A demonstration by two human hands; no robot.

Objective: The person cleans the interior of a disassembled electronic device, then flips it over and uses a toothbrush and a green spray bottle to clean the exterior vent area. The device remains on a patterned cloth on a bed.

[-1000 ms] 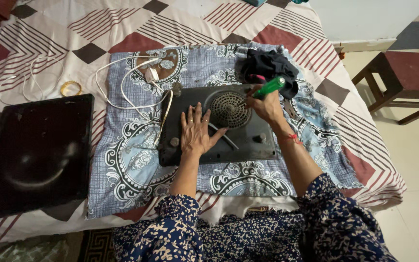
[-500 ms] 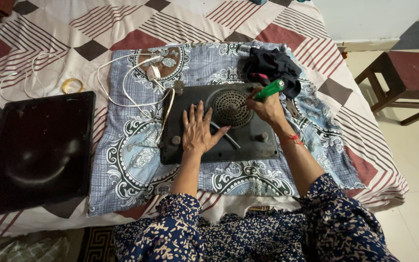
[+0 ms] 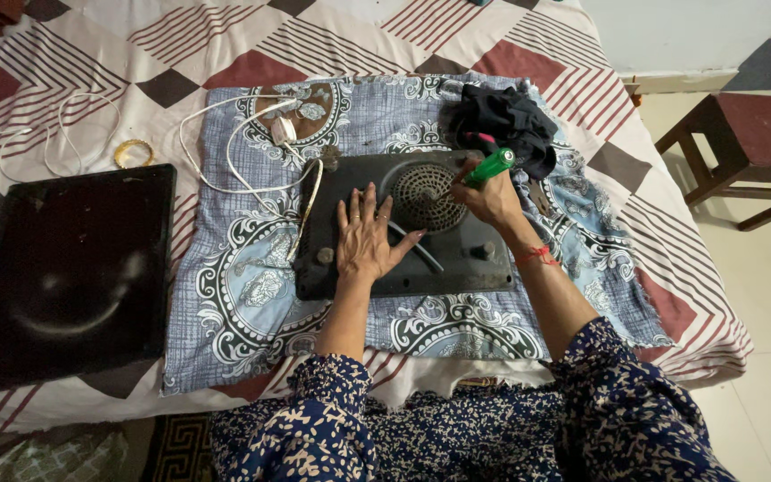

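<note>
A dark flat appliance base (image 3: 457, 259) with a round fan grille (image 3: 421, 196) lies upside down on a blue patterned cloth (image 3: 243, 295) on the bed. My left hand (image 3: 365, 236) presses flat on it, fingers spread, just left of the grille. My right hand (image 3: 493, 198) grips a green-handled screwdriver (image 3: 490, 167), its tip down at the grille's right edge. A white power cord (image 3: 243, 143) runs from the base's left side.
A black glass panel (image 3: 60, 268) lies on the bed at left. Beyond the base are a black cloth bundle (image 3: 501, 120) and a yellow ring (image 3: 134, 152). A wooden stool (image 3: 742, 143) stands on the floor at right.
My view has shifted slightly. Both hands stay where they were on the base, the screwdriver held at the grille.
</note>
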